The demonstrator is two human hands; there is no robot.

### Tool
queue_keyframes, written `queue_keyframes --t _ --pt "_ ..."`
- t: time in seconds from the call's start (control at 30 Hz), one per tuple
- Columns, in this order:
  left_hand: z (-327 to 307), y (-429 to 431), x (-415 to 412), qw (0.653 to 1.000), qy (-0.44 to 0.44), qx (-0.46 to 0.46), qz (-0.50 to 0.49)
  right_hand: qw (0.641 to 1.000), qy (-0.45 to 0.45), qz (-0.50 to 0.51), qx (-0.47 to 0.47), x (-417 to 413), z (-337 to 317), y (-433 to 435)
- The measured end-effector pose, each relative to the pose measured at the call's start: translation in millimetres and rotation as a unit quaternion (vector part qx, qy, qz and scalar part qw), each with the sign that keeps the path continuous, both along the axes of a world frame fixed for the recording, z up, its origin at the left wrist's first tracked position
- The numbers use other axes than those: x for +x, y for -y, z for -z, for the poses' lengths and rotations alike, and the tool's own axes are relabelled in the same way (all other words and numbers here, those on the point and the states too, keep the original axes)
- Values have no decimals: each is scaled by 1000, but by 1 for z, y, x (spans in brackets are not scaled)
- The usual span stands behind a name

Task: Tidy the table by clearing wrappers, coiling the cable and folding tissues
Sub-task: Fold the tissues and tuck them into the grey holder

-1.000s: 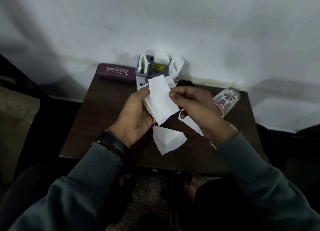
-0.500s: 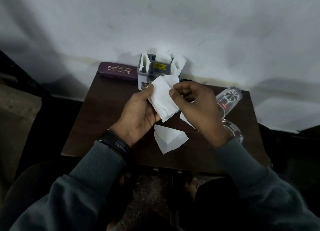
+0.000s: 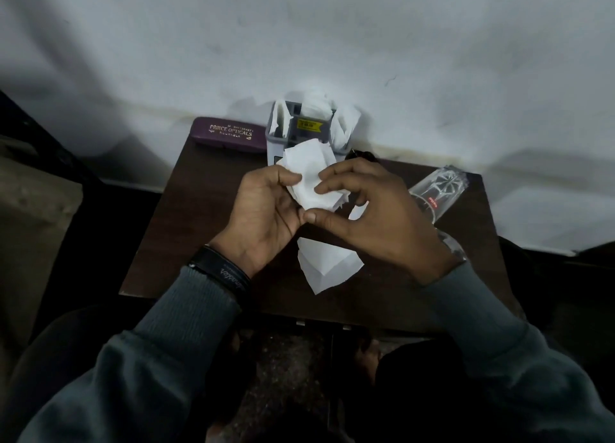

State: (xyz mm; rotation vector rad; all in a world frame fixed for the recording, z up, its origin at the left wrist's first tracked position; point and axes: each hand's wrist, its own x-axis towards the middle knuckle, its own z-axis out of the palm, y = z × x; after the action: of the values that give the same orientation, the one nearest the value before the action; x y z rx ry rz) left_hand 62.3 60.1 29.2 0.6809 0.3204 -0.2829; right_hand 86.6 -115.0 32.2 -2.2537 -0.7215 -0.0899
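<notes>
Above the small dark wooden table (image 3: 206,229), both hands hold one white tissue (image 3: 311,173). My left hand (image 3: 263,213) pinches its left edge with the thumb on top. Fingers and thumb of my right hand (image 3: 376,216) press on its right side. A second white tissue (image 3: 327,264), folded to a pointed shape, lies flat on the table just below my hands. Part of another white piece (image 3: 357,211) shows under my right hand. The cable is mostly hidden; only a dark bit (image 3: 361,155) shows behind my right fingers.
A grey organizer box (image 3: 274,139) stuffed with white tissues stands at the table's back edge against the wall. A maroon spectacle case (image 3: 226,136) lies left of it. A clear plastic wrapper (image 3: 439,189) lies at the right side. My knees are below the front edge.
The held tissue has become more compact between my hands. My right hand has shifted left over it, fingers now pressing its right side. The folded tissue on the table has not moved.
</notes>
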Motion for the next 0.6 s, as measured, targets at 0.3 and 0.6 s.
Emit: queue_keyframes --t 0.3,0.6 --pt "9 2 1 1000 -11 -6 -6 998 -53 -17 1 6 -5 9" --pt "8 1 2 999 -16 -4 -27 991 -110 -12 78 6 -4 7"
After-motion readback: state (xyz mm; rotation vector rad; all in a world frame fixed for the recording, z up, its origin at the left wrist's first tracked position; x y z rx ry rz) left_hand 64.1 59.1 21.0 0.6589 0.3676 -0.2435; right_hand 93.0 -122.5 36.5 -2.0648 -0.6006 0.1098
